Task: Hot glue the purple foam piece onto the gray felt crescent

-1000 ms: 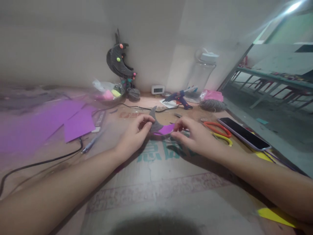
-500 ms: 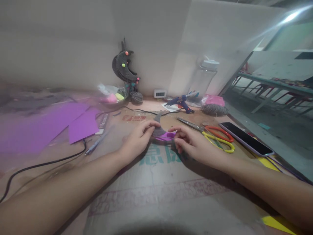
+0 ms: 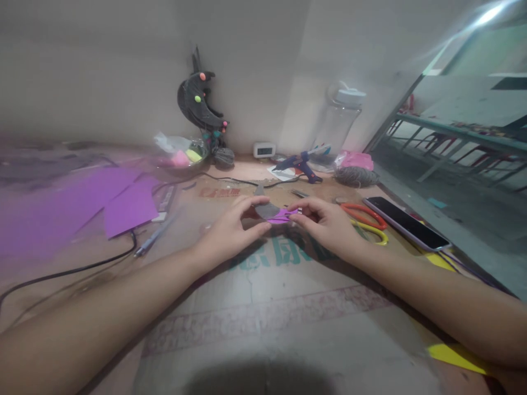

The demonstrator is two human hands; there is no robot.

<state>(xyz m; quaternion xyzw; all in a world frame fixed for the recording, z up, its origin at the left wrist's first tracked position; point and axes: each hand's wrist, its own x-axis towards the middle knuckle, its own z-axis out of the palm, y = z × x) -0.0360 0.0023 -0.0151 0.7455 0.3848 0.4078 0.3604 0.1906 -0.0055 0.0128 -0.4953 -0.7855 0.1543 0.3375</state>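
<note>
In front of me, a small grey crescent-shaped piece [image 3: 265, 210] with a pointed upper tip lies against a purple paper piece [image 3: 282, 217]. My left hand [image 3: 236, 224] grips the grey crescent from the left, index finger along its upper side and thumb at its lower edge. From the right, my right hand [image 3: 323, 222] pinches the purple piece between thumb and fingertips. Both pieces are partly covered by my fingers. Scissors with orange and yellow handles [image 3: 364, 215] lie just beyond my right hand, their blades mostly hidden behind it.
Purple sheets [image 3: 129, 207] and a pen [image 3: 153, 240] lie left. A black crescent ornament [image 3: 195, 101] leans on the wall. Behind my hands are a glue gun [image 3: 300, 167], a white clock [image 3: 264, 150] and a clear bottle [image 3: 340, 123]. A phone [image 3: 405, 224] lies right, near grey yarn [image 3: 356, 176].
My right fingers have closed onto the purple piece. My left thumb has moved down to the crescent's lower edge, and the crescent looks more tilted. The whole view has shifted slightly.
</note>
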